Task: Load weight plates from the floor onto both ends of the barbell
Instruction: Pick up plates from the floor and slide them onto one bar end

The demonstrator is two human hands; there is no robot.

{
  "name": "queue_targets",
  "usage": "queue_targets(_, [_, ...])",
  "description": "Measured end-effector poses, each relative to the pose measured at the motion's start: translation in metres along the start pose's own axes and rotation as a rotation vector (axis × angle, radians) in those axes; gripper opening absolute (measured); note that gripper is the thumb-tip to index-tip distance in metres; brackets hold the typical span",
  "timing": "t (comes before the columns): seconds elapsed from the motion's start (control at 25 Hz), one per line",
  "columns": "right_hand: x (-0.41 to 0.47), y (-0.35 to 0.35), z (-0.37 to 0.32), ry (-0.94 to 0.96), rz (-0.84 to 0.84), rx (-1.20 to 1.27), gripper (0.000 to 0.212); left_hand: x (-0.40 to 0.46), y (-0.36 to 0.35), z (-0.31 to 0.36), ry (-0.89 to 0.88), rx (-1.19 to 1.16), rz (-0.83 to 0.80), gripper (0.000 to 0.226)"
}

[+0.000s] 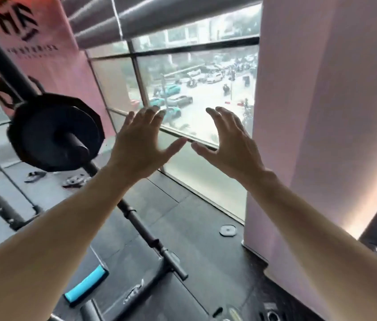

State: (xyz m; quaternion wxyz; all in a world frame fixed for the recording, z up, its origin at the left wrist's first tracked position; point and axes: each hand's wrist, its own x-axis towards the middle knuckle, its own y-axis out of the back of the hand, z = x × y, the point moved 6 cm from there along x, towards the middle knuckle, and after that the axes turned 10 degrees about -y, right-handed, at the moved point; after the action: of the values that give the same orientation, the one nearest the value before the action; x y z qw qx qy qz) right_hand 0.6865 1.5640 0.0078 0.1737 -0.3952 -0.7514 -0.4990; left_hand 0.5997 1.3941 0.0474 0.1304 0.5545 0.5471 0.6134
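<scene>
Right of the barbell sleeve point(76, 144), both hands are raised before the window point(196, 89), holding nothing. Left hand point(141, 147): fingers spread and straight. Right hand point(229, 147): fingers spread, slightly bent; thumbs nearly meet. Black weight plates point(55, 133) sit on the sleeve. Below the sleeve, loose plates point(74, 181) lie on the floor point(182, 228).
</scene>
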Motion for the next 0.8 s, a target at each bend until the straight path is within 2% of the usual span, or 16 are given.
queue_targets(0.28, [-0.020,-0.065,0.104,-0.258,-0.090,-0.138,0.092,0.033,-0.139,0.032,-0.084,-0.204,-0.085,0.094])
queue_targets(0.48, [-0.059,-0.135,0.180,-0.501,-0.157,-0.236,0.096,0.031,-0.281,0.051,-0.117,-0.357,-0.241,0.095])
queue_targets(0.68, [-0.147,-0.223,0.261,-0.726,-0.282,-0.247,0.087,-0.028,-0.416,0.097,-0.118,-0.446,-0.460,0.089])
queue_targets(0.8, [-0.228,-0.293,0.323,-0.854,-0.378,-0.253,0.088,-0.090,-0.514,0.132,-0.118,-0.505,-0.622,0.088])
